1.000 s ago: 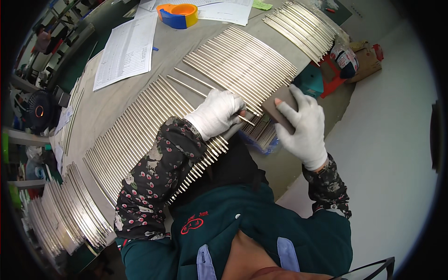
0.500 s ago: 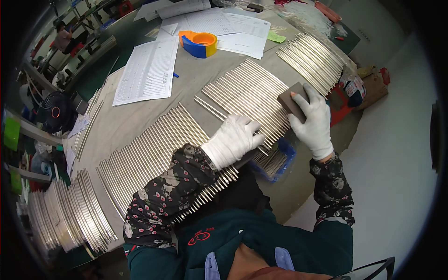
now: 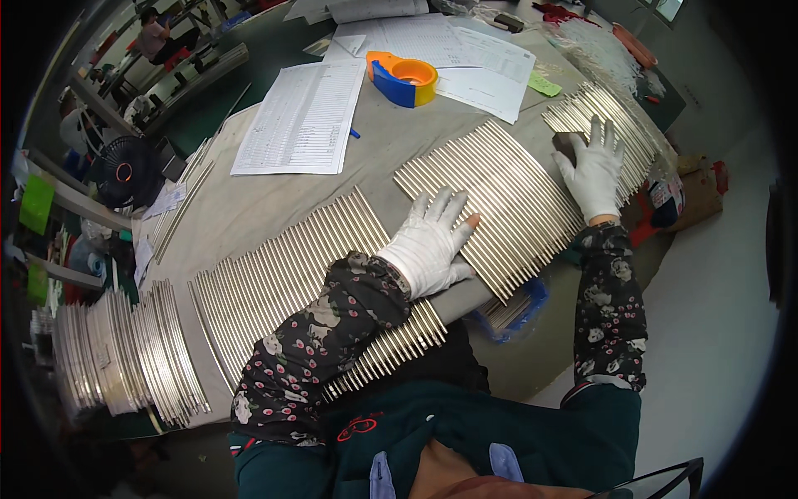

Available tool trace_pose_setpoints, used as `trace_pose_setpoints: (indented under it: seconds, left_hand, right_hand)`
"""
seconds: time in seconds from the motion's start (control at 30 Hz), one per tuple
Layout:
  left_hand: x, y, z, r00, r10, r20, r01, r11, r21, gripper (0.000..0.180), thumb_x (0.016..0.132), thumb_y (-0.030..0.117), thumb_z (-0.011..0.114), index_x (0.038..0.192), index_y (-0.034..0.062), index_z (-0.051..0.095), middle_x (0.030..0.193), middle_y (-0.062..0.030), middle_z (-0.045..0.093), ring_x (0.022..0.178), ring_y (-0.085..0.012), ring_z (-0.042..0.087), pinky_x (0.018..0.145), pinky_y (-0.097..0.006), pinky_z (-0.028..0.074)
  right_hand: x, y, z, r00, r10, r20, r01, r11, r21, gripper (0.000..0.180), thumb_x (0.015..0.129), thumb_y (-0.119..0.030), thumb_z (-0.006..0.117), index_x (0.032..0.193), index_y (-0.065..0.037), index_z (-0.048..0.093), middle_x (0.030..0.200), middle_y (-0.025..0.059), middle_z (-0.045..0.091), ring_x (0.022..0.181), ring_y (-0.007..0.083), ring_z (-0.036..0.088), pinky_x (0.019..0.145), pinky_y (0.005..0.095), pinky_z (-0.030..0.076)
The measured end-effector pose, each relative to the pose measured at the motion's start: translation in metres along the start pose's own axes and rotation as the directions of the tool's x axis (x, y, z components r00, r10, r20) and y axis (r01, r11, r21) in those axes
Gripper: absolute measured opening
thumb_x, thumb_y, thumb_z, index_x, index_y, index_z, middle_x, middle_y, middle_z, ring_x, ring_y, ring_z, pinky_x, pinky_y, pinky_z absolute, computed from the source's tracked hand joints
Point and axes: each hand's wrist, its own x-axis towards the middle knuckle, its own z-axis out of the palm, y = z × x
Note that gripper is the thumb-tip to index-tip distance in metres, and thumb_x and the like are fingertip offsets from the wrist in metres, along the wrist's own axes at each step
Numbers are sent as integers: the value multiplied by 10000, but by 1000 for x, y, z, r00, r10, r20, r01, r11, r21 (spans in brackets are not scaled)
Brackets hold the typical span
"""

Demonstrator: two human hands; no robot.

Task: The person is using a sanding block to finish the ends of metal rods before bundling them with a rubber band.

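My left hand [image 3: 428, 241], in a white glove, lies flat with fingers spread at the left edge of the middle row of thin silvery metal rods [image 3: 507, 200]; one fingertip is bare. Farther right, my right hand [image 3: 597, 170], gloved too, rests with outstretched fingers over the right-hand group of rods [image 3: 636, 137]. A dark brown block [image 3: 568, 144] lies on those rods by its thumb and fingers, partly hidden under the hand. Beneath my left forearm spreads another long row of rods [image 3: 291, 266].
Bundled rods [image 3: 158, 349] lie at the far left. Behind are printed sheets [image 3: 299, 116], an orange, blue and yellow tape dispenser [image 3: 403, 81] and a green note [image 3: 544, 83]. A blue-lined bin [image 3: 519, 312] with rods sits below the front edge. A black fan [image 3: 126, 172] stands left.
My right hand and the brown block have moved from the middle row to the right-hand rods. My left fingers have spread out, and the stray rods there now lie against the middle row.
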Motion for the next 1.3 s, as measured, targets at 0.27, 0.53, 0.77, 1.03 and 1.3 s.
trace_pose_setpoints:
  seconds: [0.27, 0.53, 0.77, 1.03, 1.3]
  left_hand:
    - [2, -4, 5, 999, 30, -18, -30, 999, 12, 758, 804, 486, 564, 1367, 35, 332, 1433, -233, 220, 1337, -427, 177, 1082, -561, 144]
    - [-21, -8, -3, 998, 63, 11, -63, 998, 8, 740, 798, 443, 584, 1354, 26, 331, 1423, -249, 224, 1323, -432, 207, 1084, -548, 167]
    - [-28, -3, -12, 997, 46, 63, -47, 999, 21, 751, 785, 438, 600, 1348, 29, 316, 1411, -246, 239, 1316, -435, 218, 1071, -552, 201]
    - [-30, 0, -12, 998, 54, 27, -55, 998, 29, 780, 770, 491, 594, 1328, 5, 346, 1400, -275, 247, 1297, -456, 246, 1061, -558, 194]
    - [-22, 2, -11, 999, 19, 47, -24, 994, 108, 825, 756, 508, 610, 1355, 19, 322, 1386, -255, 267, 1296, -430, 242, 1057, -568, 190]
  right_hand:
    - [-22, -40, 9, 976, -49, 212, -25, 944, 330, 336, 784, -338, 629, 822, -8, 581, 841, 168, 583, 791, 333, 581, 674, 432, 493]
    - [-29, -50, 12, 967, 32, 253, -135, 906, 402, 350, 772, -326, 635, 782, 16, 562, 802, 199, 586, 785, 355, 578, 685, 436, 488]
    - [-40, -54, -18, 945, -89, 314, -47, 915, 401, 387, 770, -314, 617, 952, 20, 545, 954, 190, 580, 920, 336, 551, 775, 419, 453]
    - [-76, -38, -29, 917, -314, 246, 153, 846, 511, 608, 849, -442, 497, 1286, -25, 425, 1296, 239, 423, 1267, 364, 351, 1044, 481, 270]
    - [-92, -6, -33, 1000, -27, 6, 16, 741, 671, 401, 840, -314, 553, 1085, 2, 564, 1074, 188, 576, 964, 328, 566, 791, 399, 464]
